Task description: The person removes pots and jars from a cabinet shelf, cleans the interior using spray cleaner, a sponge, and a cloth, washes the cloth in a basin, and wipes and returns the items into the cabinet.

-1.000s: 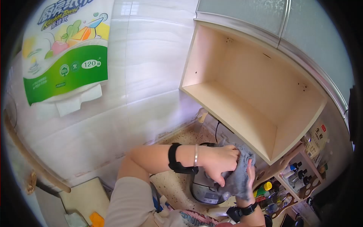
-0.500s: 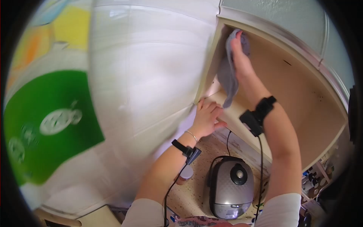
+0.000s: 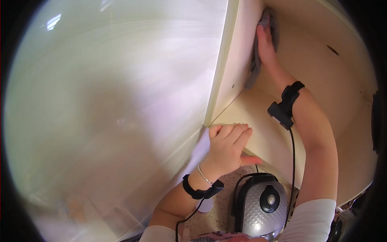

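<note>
The right hand (image 3: 266,45) grasps a gray wiping cloth (image 3: 254,69) at one o'clock, likely soft, lightweight, best held mid-length; the left hand (image 3: 228,149) lies unclenched at four.

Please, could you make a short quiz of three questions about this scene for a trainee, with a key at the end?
1. Which hand holds the grey cloth?
2. True or false: the silver cooker stands on the speckled counter.
3. Where is the left hand?
A) on top of the silver cooker
B) at the front edge of the open cabinet
C) on the grey cloth

Key:
1. The right hand.
2. True.
3. B.
</note>
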Motion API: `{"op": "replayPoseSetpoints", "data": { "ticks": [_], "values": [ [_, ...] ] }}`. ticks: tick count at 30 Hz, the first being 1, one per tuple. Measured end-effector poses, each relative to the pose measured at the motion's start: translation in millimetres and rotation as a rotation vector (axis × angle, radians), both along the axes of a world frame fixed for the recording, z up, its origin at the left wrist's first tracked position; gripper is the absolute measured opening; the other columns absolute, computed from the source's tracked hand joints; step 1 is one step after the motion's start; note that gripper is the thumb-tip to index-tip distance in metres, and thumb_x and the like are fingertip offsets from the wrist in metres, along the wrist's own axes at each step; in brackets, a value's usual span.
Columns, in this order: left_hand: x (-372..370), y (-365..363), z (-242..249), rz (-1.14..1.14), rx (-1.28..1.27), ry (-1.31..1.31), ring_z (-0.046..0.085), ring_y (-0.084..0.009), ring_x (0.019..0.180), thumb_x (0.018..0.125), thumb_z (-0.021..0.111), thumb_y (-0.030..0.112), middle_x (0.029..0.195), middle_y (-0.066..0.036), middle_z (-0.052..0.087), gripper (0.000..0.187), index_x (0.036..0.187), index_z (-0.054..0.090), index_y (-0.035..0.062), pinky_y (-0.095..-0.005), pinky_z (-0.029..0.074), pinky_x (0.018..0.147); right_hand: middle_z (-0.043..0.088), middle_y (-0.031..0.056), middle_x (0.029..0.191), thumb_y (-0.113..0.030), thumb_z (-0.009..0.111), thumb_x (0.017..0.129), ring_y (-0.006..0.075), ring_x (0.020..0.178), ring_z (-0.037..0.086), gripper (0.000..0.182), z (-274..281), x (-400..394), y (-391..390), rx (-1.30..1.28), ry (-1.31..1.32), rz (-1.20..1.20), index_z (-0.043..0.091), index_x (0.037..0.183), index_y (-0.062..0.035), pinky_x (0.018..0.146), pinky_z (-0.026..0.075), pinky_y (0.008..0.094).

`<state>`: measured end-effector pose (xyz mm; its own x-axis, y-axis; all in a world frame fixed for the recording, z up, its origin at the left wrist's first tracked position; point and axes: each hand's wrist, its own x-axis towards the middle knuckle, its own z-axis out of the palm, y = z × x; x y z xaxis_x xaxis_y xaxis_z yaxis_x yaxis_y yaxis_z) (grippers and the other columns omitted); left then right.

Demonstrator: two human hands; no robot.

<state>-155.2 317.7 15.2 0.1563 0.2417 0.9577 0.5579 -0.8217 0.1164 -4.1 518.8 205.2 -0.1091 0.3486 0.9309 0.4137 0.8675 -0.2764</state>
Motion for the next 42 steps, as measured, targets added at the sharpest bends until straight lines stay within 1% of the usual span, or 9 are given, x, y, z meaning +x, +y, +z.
{"op": "replayPoseSetpoints", "data": {
  "ticks": [7,12,16,22,27,31,33,36,42],
  "values": [
    [3,0,1,0.008,0.016,-0.011,0.053,-0.0181,0.084,0.069,0.050,0.071,0.099,-0.003,0.062,0.072,0.097,0.063,0.0066,-0.0335,0.028,0.080,0.013,0.0189,0.149,-0.058,0.032,0.090,0.0306,0.138,0.009,0.085,-6,16,-8,0.011,-0.097,0.004,0.005,0.142,0.0029,0.111,0.008,0.0319],
    [1,-1,0,0.018,0.031,-0.030,0.052,-0.0185,0.084,0.070,0.049,0.071,0.098,-0.003,0.061,0.071,0.096,0.062,0.0063,-0.0340,0.028,0.080,0.001,0.0156,0.151,-0.061,0.033,0.089,0.0250,0.139,0.001,0.093,-75,41,-4,-0.620,-0.031,-0.033,-0.011,0.141,0.0016,0.111,0.003,0.0312],
    [4,1,-2,-0.001,0.017,-0.022,0.050,-0.0194,0.084,0.070,0.049,0.071,0.097,-0.003,0.061,0.070,0.095,0.062,0.0069,-0.0347,0.028,0.080,0.040,0.0264,0.130,-0.053,0.043,0.087,0.0312,0.123,0.038,0.077,-108,54,-9,-0.993,-0.212,-0.194,0.030,0.131,0.0088,0.100,0.031,0.0343],
    [2,0,-1,0.014,0.018,-0.007,0.050,-0.0200,0.083,0.070,0.052,0.070,0.099,-0.003,0.061,0.067,0.095,0.061,0.0080,-0.0352,0.029,0.080,0.060,0.0254,0.096,-0.033,0.065,0.069,0.0328,0.089,0.060,0.052,-74,-14,-132,-0.615,-0.699,-0.195,0.055,0.100,0.0074,0.076,0.047,0.0382],
    [1,-1,-1,0.021,0.043,0.021,0.050,-0.0194,0.083,0.069,0.053,0.069,0.098,-0.002,0.061,0.067,0.095,0.062,0.0082,-0.0339,0.030,0.080,0.062,0.0174,0.100,-0.024,0.060,0.071,0.0242,0.090,0.059,0.054,-54,14,-138,-0.680,-0.351,-0.126,0.051,0.118,0.0008,0.081,0.046,0.0343],
    [0,-1,-2,-0.001,0.030,0.022,0.051,-0.0185,0.085,0.064,0.055,0.072,0.099,-0.002,0.062,0.071,0.095,0.062,0.0082,-0.0343,0.029,0.080,0.059,0.0153,0.107,-0.022,0.058,0.079,0.0258,0.098,0.056,0.056,25,98,-136,-0.253,-0.065,-0.347,0.043,0.128,-0.0012,0.086,0.044,0.0327],
    [-2,-4,3,-0.037,-0.001,0.016,0.052,-0.0180,0.086,0.061,0.056,0.073,0.099,-0.002,0.062,0.073,0.095,0.062,0.0082,-0.0346,0.029,0.081,0.055,0.0158,0.110,-0.024,0.057,0.084,0.0290,0.107,0.049,0.055,55,107,-164,0.111,-0.794,-0.859,0.040,0.132,-0.0037,0.094,0.038,0.0368],
    [0,1,-2,0.009,0.008,0.031,0.052,-0.0179,0.086,0.060,0.058,0.072,0.099,-0.002,0.062,0.074,0.096,0.062,0.0083,-0.0349,0.029,0.081,0.053,0.0153,0.108,-0.029,0.057,0.084,0.0312,0.111,0.043,0.061,40,158,-126,0.256,-1.331,-1.289,0.035,0.137,-0.0071,0.098,0.031,0.0448],
    [2,0,2,0.060,0.049,0.012,0.052,-0.0168,0.083,0.066,0.055,0.069,0.095,-0.001,0.062,0.066,0.092,0.063,0.0092,-0.0339,0.028,0.080,0.053,0.0157,0.112,-0.034,0.057,0.081,0.0298,0.112,0.043,0.059,18,133,-48,0.335,-1.147,-1.235,0.042,0.131,-0.0061,0.095,0.031,0.0491]
  ]
}}
